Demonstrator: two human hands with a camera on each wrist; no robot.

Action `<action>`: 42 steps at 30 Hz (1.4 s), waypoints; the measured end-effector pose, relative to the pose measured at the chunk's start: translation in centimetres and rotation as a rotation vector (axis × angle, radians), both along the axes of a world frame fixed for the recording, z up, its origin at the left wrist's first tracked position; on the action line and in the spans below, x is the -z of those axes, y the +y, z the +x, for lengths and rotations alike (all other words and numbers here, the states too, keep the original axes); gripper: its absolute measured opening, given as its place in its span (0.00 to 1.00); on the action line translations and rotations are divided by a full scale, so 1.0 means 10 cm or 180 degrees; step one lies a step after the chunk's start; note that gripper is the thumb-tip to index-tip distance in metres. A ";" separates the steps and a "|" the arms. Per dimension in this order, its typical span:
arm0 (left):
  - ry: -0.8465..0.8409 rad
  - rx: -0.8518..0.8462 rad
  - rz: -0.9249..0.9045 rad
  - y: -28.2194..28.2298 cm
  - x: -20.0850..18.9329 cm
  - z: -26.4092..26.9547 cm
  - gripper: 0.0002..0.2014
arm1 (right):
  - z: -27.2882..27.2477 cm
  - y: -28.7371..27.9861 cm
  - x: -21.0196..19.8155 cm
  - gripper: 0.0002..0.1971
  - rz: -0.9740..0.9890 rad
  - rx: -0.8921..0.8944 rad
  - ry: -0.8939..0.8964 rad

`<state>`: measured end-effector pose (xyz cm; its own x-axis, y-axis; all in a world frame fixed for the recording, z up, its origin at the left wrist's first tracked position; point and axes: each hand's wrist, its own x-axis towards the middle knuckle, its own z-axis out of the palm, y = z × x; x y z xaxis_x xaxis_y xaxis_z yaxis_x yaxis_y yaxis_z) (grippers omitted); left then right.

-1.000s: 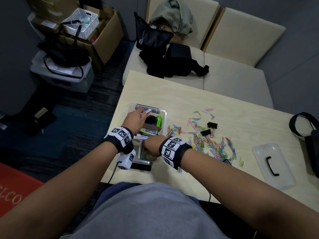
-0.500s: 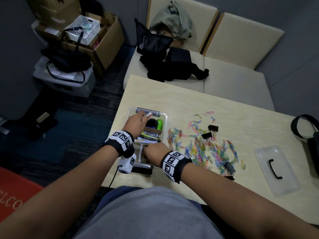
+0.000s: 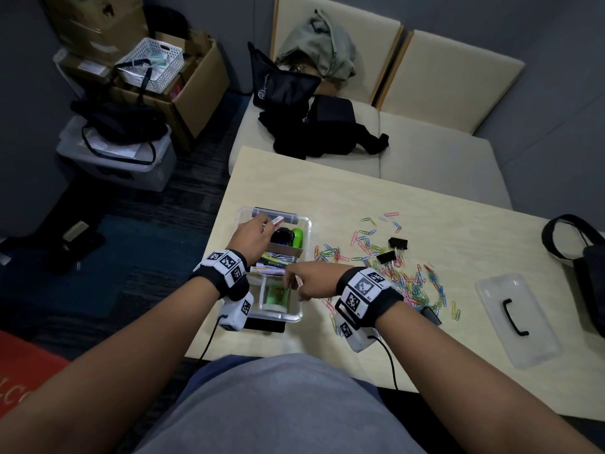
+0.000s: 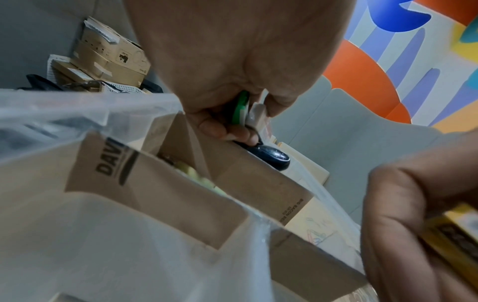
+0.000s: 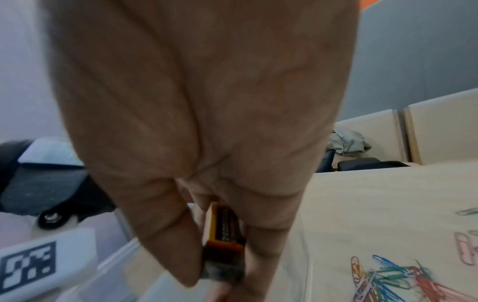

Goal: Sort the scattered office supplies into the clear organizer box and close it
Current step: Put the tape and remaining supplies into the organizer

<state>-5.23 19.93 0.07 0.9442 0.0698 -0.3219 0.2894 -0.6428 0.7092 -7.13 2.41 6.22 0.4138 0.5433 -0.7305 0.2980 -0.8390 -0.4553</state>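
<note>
The clear organizer box (image 3: 282, 318) stands open at the table's left end, with pens, a brown carton (image 4: 181, 196), a black item (image 3: 281, 236) and a green item (image 3: 298, 237) inside. My left hand (image 3: 265, 225) hovers over the far compartment and pinches a small white-and-red box (image 3: 278, 221) together with a green-and-white piece (image 4: 241, 106). My right hand (image 3: 293, 284) is at the right rim of the near compartment. It pinches a small yellow-and-black box (image 5: 223, 226). Coloured paper clips (image 3: 404, 276) and black binder clips (image 3: 398, 244) lie scattered to the right.
The box's clear lid (image 3: 533, 345), with a black handle, lies on the table (image 3: 425, 211) at the right. A black bag (image 3: 589, 276) sits at the far right edge. A flat black device (image 3: 265, 324) lies under the box's near end. Sofa and bags lie beyond the table.
My right hand has come up off the near compartment towards its right rim, which uncovers the green bottom there. My left hand stays over the far compartment.
</note>
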 end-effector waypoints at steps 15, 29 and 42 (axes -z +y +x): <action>-0.0081 -0.0008 -0.0250 0.05 -0.04 -0.10 0.14 | -0.37 0.27 0.42 0.13 -0.0241 -0.1044 -0.1895; -0.0145 -0.0043 -0.0593 0.04 -0.13 -0.26 0.06 | -0.09 -0.07 0.44 0.11 0.0977 0.1525 -0.1062; 0.0158 0.0681 -0.0847 -0.02 -0.18 -0.50 0.08 | 0.02 -0.16 0.40 0.05 0.2221 0.3126 -0.0124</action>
<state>-10.25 19.68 1.87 0.9111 -0.2206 -0.3482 0.2064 -0.4870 0.8487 -6.93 0.76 2.18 0.8874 0.2572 -0.3827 -0.3060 -0.2924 -0.9060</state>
